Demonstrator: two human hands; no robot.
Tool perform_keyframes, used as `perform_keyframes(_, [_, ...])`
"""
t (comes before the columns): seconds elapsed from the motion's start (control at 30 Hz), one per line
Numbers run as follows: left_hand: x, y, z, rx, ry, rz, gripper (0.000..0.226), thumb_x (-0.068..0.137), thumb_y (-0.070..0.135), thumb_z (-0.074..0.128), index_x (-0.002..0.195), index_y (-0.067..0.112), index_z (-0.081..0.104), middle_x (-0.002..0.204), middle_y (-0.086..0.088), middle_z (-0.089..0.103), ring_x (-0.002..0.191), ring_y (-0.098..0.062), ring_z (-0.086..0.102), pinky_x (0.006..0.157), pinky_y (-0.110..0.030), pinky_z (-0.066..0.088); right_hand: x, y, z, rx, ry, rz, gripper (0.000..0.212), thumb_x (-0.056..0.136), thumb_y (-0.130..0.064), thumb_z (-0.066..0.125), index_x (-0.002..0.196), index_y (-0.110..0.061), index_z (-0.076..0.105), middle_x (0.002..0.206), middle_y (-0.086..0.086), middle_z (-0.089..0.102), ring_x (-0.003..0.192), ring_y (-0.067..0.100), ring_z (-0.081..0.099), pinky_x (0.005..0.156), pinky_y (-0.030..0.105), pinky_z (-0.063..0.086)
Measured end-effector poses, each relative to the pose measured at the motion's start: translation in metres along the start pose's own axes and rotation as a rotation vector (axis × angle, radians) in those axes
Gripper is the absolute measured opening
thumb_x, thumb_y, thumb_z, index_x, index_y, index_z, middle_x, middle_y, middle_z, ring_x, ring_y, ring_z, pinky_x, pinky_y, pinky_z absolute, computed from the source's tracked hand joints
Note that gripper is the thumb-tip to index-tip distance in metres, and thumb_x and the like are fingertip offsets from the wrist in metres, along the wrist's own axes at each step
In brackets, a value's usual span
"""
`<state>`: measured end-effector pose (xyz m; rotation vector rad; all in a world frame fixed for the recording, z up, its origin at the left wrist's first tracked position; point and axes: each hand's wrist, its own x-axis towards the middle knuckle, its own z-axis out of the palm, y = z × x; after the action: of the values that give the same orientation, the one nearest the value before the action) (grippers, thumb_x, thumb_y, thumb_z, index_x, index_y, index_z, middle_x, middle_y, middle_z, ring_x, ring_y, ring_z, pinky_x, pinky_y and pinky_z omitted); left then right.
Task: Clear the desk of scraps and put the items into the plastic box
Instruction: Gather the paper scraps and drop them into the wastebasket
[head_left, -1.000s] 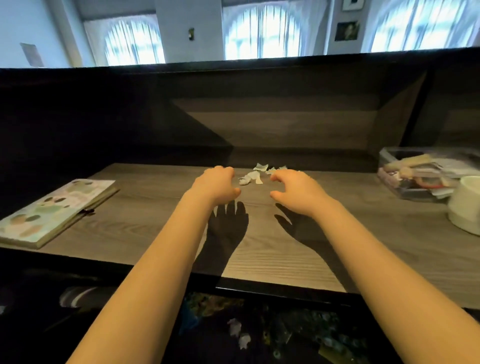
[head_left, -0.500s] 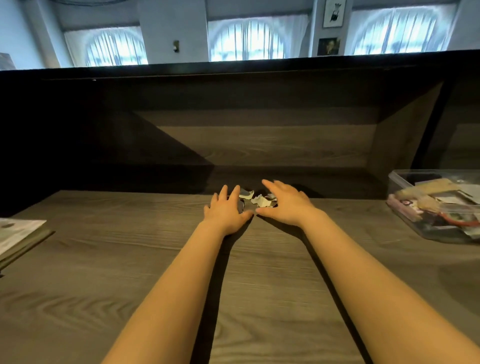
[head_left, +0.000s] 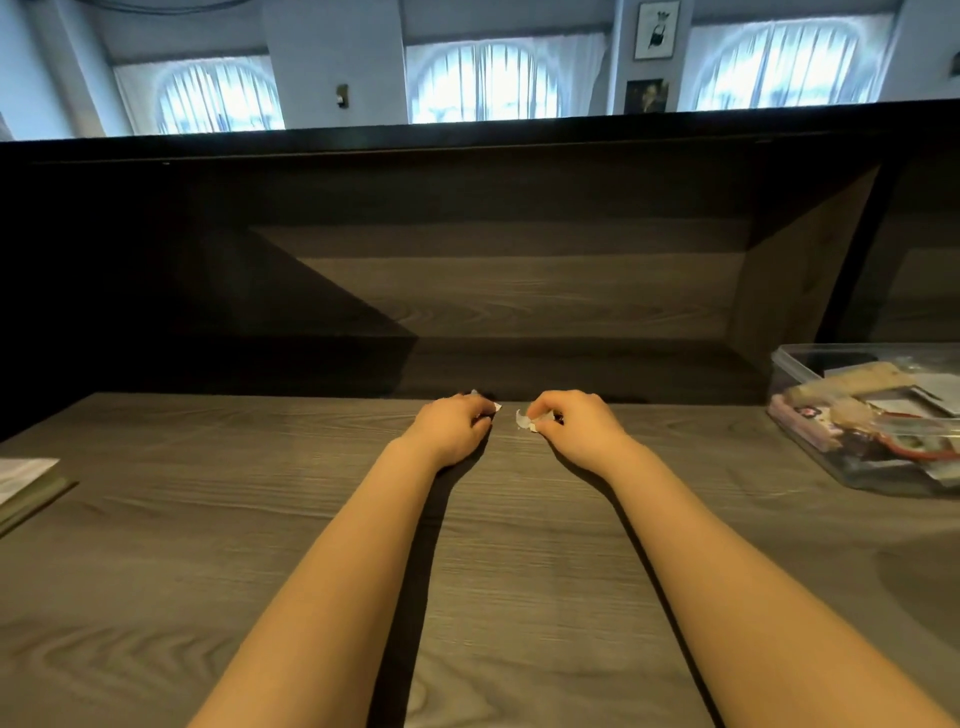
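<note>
— Where are the paper scraps (head_left: 523, 420)?
— Small white bits at the far middle of the grey wood-grain desk (head_left: 260, 519), mostly hidden under curled fingers (head_left: 480, 415); only a few edges peek out.
— And the plastic box (head_left: 810, 374)?
— Clear, lidless, at the desk's far right, already crowded with mixed items.

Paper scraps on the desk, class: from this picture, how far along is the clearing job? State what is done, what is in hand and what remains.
Done: the plastic box at the right already holds assorted items. In hand: the left hand and right hand are curled over the paper scraps at the back of the desk, white bits showing at the fingertips. Left: carrying the scraps off the desk, and dealing with the book at the left edge.
</note>
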<state>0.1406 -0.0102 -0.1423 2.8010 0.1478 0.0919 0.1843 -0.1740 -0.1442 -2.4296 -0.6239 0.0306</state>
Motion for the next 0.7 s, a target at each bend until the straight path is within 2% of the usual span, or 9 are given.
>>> perform_keyframes(0.13, [-0.021,0.005,0.006,-0.043,0.094,0.009,0.032,0.096,0.013,0.043,0.126,0.016,0.055,0.128,-0.009,0.057,0.116,-0.023,0.054,0.098,-0.033,0.045,-0.019,-0.004,-0.002,0.105,0.087,0.042,0.036,0.093,0.004,0.046,0.103,-0.023,0.067,0.129,0.003,0.057,0.124,0.022,0.049,0.092,0.027,0.041])
perform_keyframes(0.23, [-0.041,0.010,0.007,-0.083,0.116,0.015,0.031,0.096,0.008,0.040,0.120,0.014,0.058,0.125,-0.007,0.058,0.114,-0.022,0.054,0.097,-0.031,0.045,-0.036,-0.010,-0.006,0.249,0.159,0.107,0.045,0.089,0.015,0.040,0.098,-0.018,0.069,0.124,0.004,0.057,0.118,0.022,0.052,0.082,0.023,0.042])
perform_keyframes(0.43, [-0.078,0.022,0.009,-0.105,0.159,0.061,0.032,0.095,0.009,0.045,0.125,0.014,0.057,0.129,-0.006,0.057,0.118,-0.021,0.052,0.099,-0.029,0.041,-0.069,-0.015,-0.009,0.450,0.284,0.194,0.038,0.092,0.004,0.035,0.075,-0.014,0.064,0.092,0.002,0.057,0.079,0.016,0.055,0.066,0.026,0.048])
perform_keyframes(0.6, [-0.092,0.026,0.014,-0.037,0.180,0.085,0.041,0.095,0.025,0.050,0.134,0.016,0.048,0.133,-0.004,0.053,0.124,-0.020,0.044,0.102,-0.032,0.036,-0.084,-0.014,-0.014,0.568,0.345,0.270,0.040,0.084,0.002,0.040,0.051,-0.013,0.056,0.067,0.006,0.056,0.071,0.020,0.054,0.067,0.033,0.049])
perform_keyframes(0.7, [-0.092,0.027,0.013,-0.006,0.146,0.025,0.042,0.095,0.035,0.048,0.133,0.017,0.049,0.130,-0.005,0.046,0.122,-0.021,0.039,0.103,-0.035,0.038,-0.087,-0.014,-0.023,0.741,0.355,0.269,0.036,0.085,-0.006,0.048,0.049,-0.011,0.051,0.060,0.004,0.050,0.066,0.018,0.049,0.065,0.030,0.043])
